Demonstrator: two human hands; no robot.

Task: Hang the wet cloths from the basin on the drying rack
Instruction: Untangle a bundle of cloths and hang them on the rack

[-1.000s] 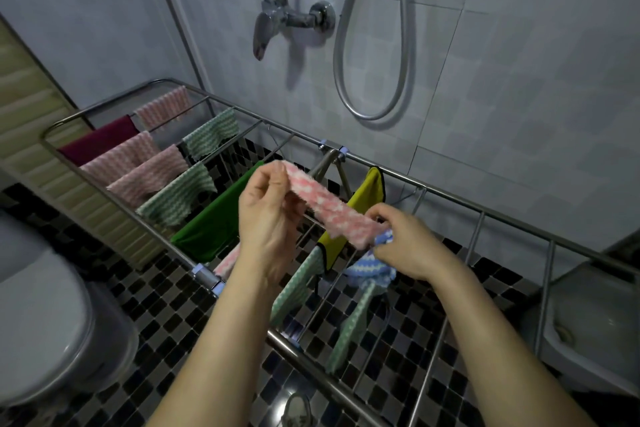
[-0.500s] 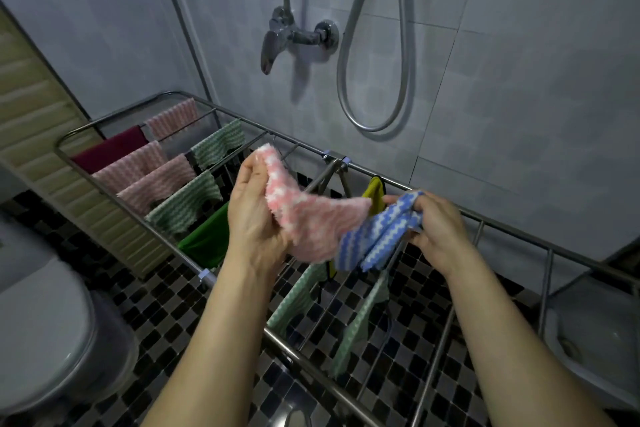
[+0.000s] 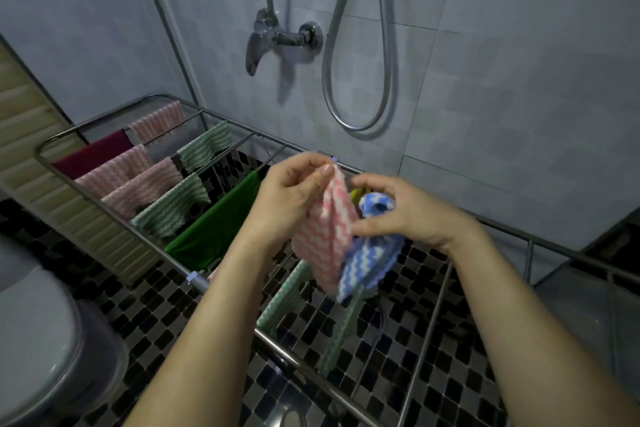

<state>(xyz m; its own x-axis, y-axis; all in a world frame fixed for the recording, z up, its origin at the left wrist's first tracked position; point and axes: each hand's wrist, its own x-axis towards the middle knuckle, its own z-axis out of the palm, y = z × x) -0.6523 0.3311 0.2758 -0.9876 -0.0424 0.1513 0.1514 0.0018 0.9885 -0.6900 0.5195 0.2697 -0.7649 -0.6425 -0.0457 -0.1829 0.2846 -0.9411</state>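
The left hand (image 3: 291, 199) pinched the pink cloth (image 3: 323, 243) by its top edge above the middle of the drying rack (image 3: 197, 282). The right hand (image 3: 412, 215) gripped a bunched blue cloth (image 3: 367, 263) touching it. Separating them seemed the step in hand. Next, the pink cloth needed draping over a bare rail on the right.

just one head cam, looking forward and down over the rack (image 3: 221, 291), close up, facing the wall behind it.

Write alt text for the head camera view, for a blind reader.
Over a metal drying rack, the left hand pinches a pink striped cloth while the right hand grips a bunched blue cloth. Other cloths already hang on the rack's left rails.
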